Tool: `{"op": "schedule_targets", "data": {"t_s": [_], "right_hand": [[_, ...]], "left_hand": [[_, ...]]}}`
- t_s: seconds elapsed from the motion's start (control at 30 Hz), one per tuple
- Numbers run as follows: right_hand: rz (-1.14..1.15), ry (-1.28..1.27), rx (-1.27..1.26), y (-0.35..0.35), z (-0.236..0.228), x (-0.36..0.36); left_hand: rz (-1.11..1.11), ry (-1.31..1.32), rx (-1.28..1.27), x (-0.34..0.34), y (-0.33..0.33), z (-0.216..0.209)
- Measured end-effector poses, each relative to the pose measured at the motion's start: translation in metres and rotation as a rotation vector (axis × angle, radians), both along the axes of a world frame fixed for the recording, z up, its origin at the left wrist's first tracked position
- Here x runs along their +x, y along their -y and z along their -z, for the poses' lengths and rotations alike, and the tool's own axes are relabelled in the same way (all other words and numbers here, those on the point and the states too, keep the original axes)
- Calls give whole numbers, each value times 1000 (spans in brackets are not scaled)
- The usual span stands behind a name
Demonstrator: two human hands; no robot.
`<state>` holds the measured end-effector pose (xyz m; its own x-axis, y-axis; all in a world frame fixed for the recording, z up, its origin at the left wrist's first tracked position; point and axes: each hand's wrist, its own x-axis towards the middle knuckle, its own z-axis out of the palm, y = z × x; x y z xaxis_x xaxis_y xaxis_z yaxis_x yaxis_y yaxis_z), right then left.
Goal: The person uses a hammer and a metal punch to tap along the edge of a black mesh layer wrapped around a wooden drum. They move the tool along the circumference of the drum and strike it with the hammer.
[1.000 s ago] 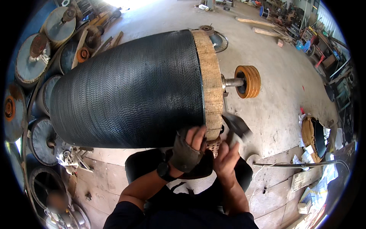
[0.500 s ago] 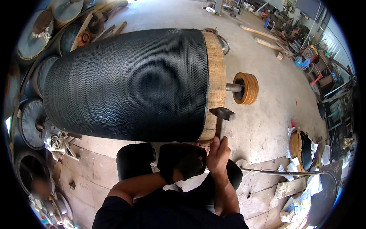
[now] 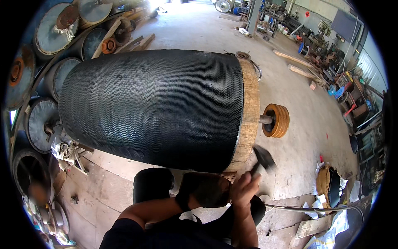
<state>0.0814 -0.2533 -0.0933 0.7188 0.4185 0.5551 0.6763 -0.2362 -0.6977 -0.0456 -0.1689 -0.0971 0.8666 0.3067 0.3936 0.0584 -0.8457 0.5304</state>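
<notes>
My right hand (image 3: 245,190) is closed around the handle of a hammer (image 3: 264,159). The hammer's dark head, slightly blurred, stands tilted just right of a large roller's wooden end rim (image 3: 248,120). Beside it, my left hand (image 3: 212,191), in a dark glove, is curled close under the near end of the rim. What its fingers hold is hidden. The roller (image 3: 153,110) lies across in front of me, covered in black, finely ridged material. A shaft leads from its right end to an orange-brown grooved pulley (image 3: 276,120).
Several metal-ended drums (image 3: 43,124) are stacked at left, near wooden beams (image 3: 110,37). Planks (image 3: 302,72) lie on the floor at far right. A brown-and-black roll (image 3: 327,186), loose plastic and a long bent rod (image 3: 298,208) lie at lower right. A steel post (image 3: 253,16) stands far back.
The view has shifted, so the roller appears lower and further right. The hammer head has swung off the wooden rim, to the right and toward me. Both hands stay near the roller's near right end.
</notes>
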Motion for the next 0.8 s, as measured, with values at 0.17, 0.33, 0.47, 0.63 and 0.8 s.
{"op": "schedule_targets", "data": {"t_s": [0.17, 0.33, 0.47, 0.63, 0.8], "right_hand": [[-84, -169, 52, 3, -26, -10], [26, 103, -227, 0, 16, 7], [-55, 204, -159, 4, -5, -1], [-117, 101, 124, 10, 3, 2], [-16, 67, -316, 8, -5, -6]], "left_hand": [[-83, 378, 186, 13, -48, -40], [-266, 585, 619, 27, -120, -73], [-329, 611, 653, 40, -151, -75], [-328, 639, 655, 42, -146, -79], [-344, 609, 662, 42, -148, -79]]}}
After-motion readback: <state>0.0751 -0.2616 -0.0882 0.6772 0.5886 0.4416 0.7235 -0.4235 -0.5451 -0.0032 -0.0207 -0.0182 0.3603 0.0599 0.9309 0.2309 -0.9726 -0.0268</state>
